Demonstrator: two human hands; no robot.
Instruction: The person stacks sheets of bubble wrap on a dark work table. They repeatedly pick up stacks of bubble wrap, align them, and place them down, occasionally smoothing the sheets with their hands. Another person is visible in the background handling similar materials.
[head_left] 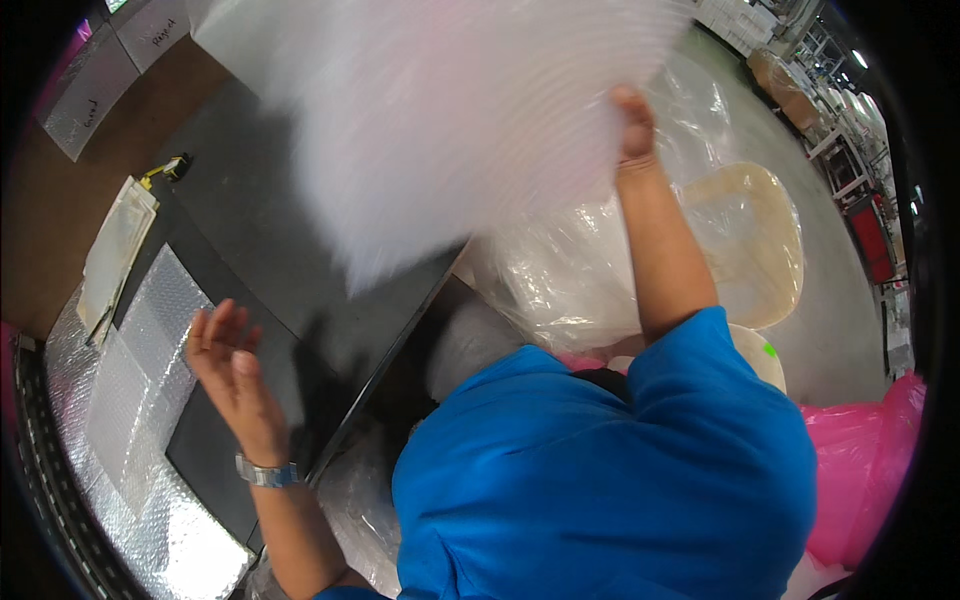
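Observation:
My right hand (pixel 637 128) is raised, its fingers closed on the right edge of a large, translucent, whitish-pink bubble wrap sheet (pixel 450 130). Motion smears the sheet, which hangs over the dark tabletop (pixel 240 200); most of the gripping fingers are hidden behind it. On the left, my left hand (pixel 235 380) hovers over the table with its fingers apart and nothing in them. Below and beside that hand lies a clear bubble wrap piece (pixel 150 370), partly on top of silvery bubble foil (pixel 190 540).
A stack of papers (pixel 120 250) and a yellow-black tape measure (pixel 176 167) lie at the table's left. Clear plastic (pixel 560 270) covers items on the right, near a pale rounded panel (pixel 770 240). A pink plastic bag (pixel 850 470) sits at lower right.

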